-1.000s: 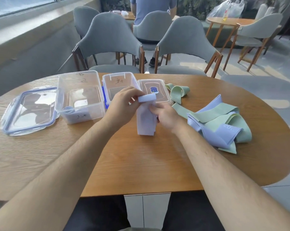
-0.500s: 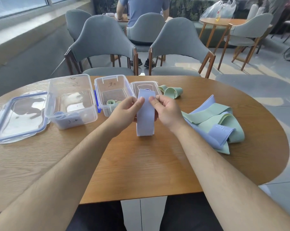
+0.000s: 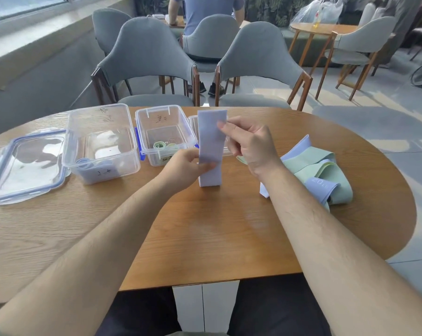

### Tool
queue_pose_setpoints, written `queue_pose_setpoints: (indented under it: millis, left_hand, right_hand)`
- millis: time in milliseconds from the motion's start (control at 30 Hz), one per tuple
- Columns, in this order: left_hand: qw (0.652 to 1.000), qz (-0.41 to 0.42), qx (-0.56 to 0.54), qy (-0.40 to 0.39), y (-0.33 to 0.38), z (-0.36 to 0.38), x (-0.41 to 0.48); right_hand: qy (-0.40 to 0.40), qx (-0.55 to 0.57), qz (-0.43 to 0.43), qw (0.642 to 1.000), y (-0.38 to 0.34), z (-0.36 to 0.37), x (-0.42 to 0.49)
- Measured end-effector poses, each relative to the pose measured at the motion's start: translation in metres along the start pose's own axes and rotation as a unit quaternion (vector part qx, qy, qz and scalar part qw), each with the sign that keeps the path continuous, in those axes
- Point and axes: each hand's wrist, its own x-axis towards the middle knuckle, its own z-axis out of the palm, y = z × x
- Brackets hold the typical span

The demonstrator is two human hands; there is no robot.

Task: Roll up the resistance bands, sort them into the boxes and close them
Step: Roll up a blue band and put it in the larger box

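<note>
Clear plastic lid [image 3: 25, 166] with blue rim lay flat at far left of the wooden worktop [image 3: 205, 238]. Just beside it sat the large clear box [image 3: 100, 141], open, with lilac rolled bands [image 3: 83, 163] in its bottom. Next right was the small clear box [image 3: 166, 134], open, blue latch on its left side, green rolled bands [image 3: 160, 144] inside. Left grip [image 3: 185, 169] was clenched on the lower half of the lilac band [image 3: 211, 141], thumb across the front. That band stood upright as a flat strip in front of the small box and a second lid [image 3: 193, 124], which was mostly hidden behind it. Its lower end was down at the worktop; contact unclear. Right grip [image 3: 248, 144] pinched the band's upper right edge with the fingertips. Further right, a loose pile [image 3: 321, 175] of green and lilac bands lay on the worktop, partly behind the right forearm, one lilac band printed "20". Two grey chairs [image 3: 149, 57] stood at the worktop's far side.
</note>
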Motion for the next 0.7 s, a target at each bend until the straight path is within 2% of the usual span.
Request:
queue_pose_setpoints:
  millis: [33,200,300,433,533,700]
  left_hand:
    - [1.000,-0.009,-0.001,0.011,0.000,-0.001,0.001]
    - [0.999,0.007,-0.001,-0.040,-0.006,0.003,-0.005]
    - [0.999,0.020,0.022,-0.031,-0.008,0.005,-0.014]
    - [0.997,-0.018,-0.073,-0.018,-0.009,0.010,-0.023]
    - [0.992,0.005,-0.124,0.010,-0.011,0.013,-0.026]
    - [0.997,0.035,-0.055,0.038,-0.020,0.023,-0.027]
  right_hand:
    - [-0.030,0.009,0.009,0.999,-0.002,-0.003,-0.005]
    - [-0.186,-0.015,0.110,0.976,0.012,-0.017,-0.027]
    - [-0.225,-0.027,0.163,0.960,0.023,-0.024,-0.038]
    - [-0.268,-0.012,0.248,0.931,0.027,-0.031,-0.050]
    - [-0.306,-0.048,0.278,0.909,0.031,-0.038,-0.055]
    - [-0.330,-0.104,0.319,0.882,0.036,-0.041,-0.065]
